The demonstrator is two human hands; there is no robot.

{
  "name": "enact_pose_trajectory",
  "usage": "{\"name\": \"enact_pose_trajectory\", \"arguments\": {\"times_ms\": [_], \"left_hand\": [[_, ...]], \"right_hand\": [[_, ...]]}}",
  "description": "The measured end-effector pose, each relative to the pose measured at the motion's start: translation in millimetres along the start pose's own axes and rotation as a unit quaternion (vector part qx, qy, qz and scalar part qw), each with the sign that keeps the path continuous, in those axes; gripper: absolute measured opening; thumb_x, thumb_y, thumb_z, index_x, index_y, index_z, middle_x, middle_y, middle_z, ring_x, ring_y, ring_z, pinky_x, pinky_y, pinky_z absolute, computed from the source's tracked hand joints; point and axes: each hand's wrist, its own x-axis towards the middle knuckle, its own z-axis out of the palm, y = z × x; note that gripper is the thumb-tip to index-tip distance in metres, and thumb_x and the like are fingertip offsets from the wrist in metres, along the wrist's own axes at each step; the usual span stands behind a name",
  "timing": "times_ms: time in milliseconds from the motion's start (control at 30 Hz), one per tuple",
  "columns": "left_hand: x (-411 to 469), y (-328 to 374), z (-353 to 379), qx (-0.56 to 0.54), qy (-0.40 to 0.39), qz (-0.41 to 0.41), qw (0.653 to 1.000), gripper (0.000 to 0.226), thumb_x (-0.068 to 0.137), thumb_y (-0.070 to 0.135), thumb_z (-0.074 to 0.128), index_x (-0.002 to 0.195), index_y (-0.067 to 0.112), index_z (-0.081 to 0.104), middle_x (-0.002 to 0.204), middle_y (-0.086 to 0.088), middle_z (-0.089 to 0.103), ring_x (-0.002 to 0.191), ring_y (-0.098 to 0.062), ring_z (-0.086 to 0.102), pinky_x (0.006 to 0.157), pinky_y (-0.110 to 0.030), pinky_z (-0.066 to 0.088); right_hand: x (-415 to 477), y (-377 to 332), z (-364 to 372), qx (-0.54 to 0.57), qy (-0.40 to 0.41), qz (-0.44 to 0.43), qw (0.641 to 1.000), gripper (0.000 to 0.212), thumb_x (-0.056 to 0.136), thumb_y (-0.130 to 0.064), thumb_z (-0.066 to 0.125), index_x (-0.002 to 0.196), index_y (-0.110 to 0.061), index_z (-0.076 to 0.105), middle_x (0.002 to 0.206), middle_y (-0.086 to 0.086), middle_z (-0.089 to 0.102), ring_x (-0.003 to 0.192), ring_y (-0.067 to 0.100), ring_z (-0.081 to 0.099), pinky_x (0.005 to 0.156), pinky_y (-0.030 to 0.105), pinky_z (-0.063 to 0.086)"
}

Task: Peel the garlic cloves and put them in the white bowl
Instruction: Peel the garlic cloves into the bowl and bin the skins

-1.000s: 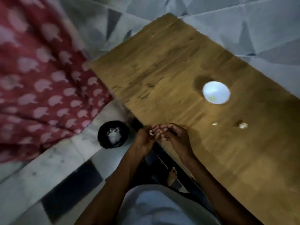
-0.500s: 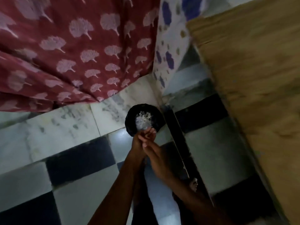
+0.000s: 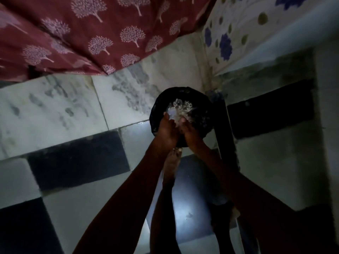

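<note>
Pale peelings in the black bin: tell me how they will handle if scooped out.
Probably very light and floppy: the pale peelings lie as a loose, wispy heap inside the black bin. Likely to scatter rather than lift as one, since they look like thin separate flakes.

Worn on hands: nothing; left hand (image 3: 166,129) and right hand (image 3: 192,132) both bare. The left forearm (image 3: 128,182) and right forearm (image 3: 236,178) are bare along their whole visible length, out to the frame edge. Below the wrists, between the forearms: one bare foot (image 3: 171,162). The leg (image 3: 161,213) behind it is in deep shadow, its covering unreadable. Light is low; nails and fine marks are not resolvable.
</note>
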Motion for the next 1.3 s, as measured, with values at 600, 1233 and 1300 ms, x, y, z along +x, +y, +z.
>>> {"name": "enact_pose_trajectory", "arguments": {"times_ms": [600,1233,1300], "left_hand": [[-440.4,-74.3,146.8,0.396,-0.045,0.105,0.911,0.024,0.096,0.011,0.047,0.115,0.012,0.061,0.105,-0.006,0.068,0.093,-0.018,0.063,0.079,-0.028,0.046],[-528.9,-460.8,330.4,0.705,-0.338,0.136,0.608,0.017,0.095,0.003,0.054,0.089,0.012,0.066,0.079,-0.003,0.070,0.063,-0.009,0.065,0.060,-0.022,0.046],[-518.6,-490.4,336.0,0.722,-0.350,0.176,0.570,0.016,0.092,0.002,0.056,0.088,0.013,0.068,0.080,-0.002,0.070,0.067,-0.010,0.066,0.063,-0.023,0.049]], "right_hand": [[-424.0,-224.5,-165.7,0.160,0.107,-0.106,0.975,0.016,0.090,-0.015,0.059,0.101,-0.021,0.068,0.098,0.000,0.073,0.088,0.008,0.068,0.078,0.022,0.053],[-699.1,-43.3,-419.3,0.415,0.451,-0.126,0.780,0.016,0.094,-0.005,0.059,0.102,-0.010,0.072,0.087,0.012,0.074,0.075,0.019,0.066,0.069,0.031,0.054],[-706.1,-24.7,-435.9,0.417,0.464,-0.124,0.772,0.015,0.094,-0.007,0.060,0.101,-0.012,0.072,0.086,0.009,0.075,0.075,0.017,0.067,0.070,0.031,0.054]]}}
